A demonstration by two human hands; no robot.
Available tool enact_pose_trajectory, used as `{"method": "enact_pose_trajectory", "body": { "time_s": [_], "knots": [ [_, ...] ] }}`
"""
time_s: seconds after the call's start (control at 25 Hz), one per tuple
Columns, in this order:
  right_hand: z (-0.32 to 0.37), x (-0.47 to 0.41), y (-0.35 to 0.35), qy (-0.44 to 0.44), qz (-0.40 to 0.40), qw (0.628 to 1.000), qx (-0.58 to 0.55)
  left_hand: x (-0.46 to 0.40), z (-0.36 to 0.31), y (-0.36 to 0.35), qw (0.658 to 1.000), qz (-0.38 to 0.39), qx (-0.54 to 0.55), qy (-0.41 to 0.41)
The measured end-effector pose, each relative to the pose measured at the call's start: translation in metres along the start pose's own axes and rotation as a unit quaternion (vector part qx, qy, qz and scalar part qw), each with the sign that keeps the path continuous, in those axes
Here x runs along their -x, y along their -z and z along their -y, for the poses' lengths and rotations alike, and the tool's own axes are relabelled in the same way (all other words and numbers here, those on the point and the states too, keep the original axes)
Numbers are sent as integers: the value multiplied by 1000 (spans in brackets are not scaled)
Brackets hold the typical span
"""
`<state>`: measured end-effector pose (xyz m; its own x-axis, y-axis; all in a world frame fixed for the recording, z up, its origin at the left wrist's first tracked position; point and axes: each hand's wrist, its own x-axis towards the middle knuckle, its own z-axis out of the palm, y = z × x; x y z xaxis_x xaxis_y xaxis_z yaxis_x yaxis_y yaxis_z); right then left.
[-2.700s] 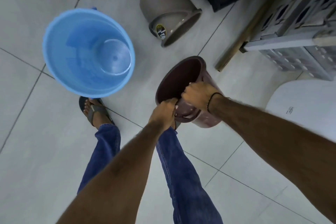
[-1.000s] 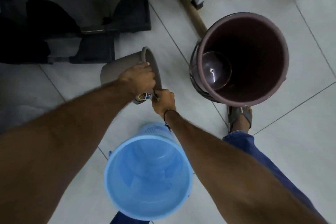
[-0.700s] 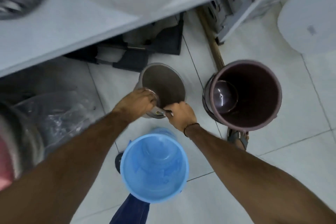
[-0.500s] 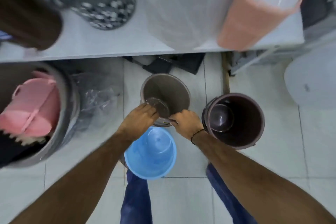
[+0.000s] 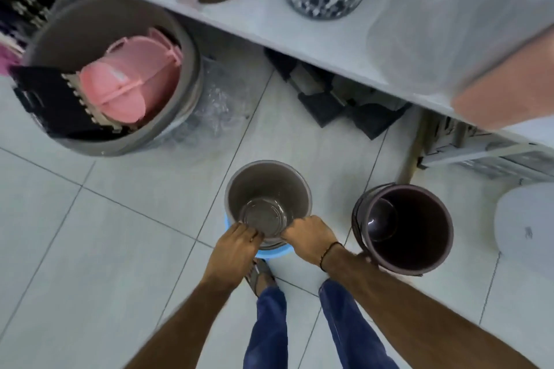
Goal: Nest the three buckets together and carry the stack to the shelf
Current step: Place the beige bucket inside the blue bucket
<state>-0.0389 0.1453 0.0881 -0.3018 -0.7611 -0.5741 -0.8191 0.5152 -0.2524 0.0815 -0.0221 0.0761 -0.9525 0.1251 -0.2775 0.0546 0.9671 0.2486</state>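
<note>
A grey-brown bucket (image 5: 266,189) stands upright inside the blue bucket (image 5: 274,251), of which only a strip of rim shows below it. My left hand (image 5: 236,244) grips the grey bucket's near rim on the left. My right hand (image 5: 308,235) grips the same rim on the right. A dark maroon bucket (image 5: 404,225) stands upright on the floor to the right, apart from the other two. The white shelf (image 5: 269,12) runs across the top of the view.
A large grey tub (image 5: 180,93) with pink plastic items stands at the left. Dark brown, spotted grey and plastic-wrapped containers sit on the shelf. Black parts (image 5: 329,99) lie under it. A white round object (image 5: 524,228) is at the right. My feet are below the buckets.
The grey bucket was lifted upright from its side and has gone down into the blue bucket, which is now almost hidden. My view has tilted up toward the shelf.
</note>
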Motion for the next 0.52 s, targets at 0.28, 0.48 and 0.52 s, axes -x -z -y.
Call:
{"method": "enact_pose_trajectory", "body": {
  "time_s": [0.28, 0.48, 0.52],
  "knots": [
    [30, -82, -122, -33, 92, 995, 16, 12, 24, -149, 988, 70, 95, 98],
    [26, -96, -154, -92, 53, 992, -66, 26, 31, -191, 910, -23, 305, 279],
    [24, -93, -153, -138, 4, 983, -119, 28, 28, -187, 870, -68, 326, 364]
  ]
}}
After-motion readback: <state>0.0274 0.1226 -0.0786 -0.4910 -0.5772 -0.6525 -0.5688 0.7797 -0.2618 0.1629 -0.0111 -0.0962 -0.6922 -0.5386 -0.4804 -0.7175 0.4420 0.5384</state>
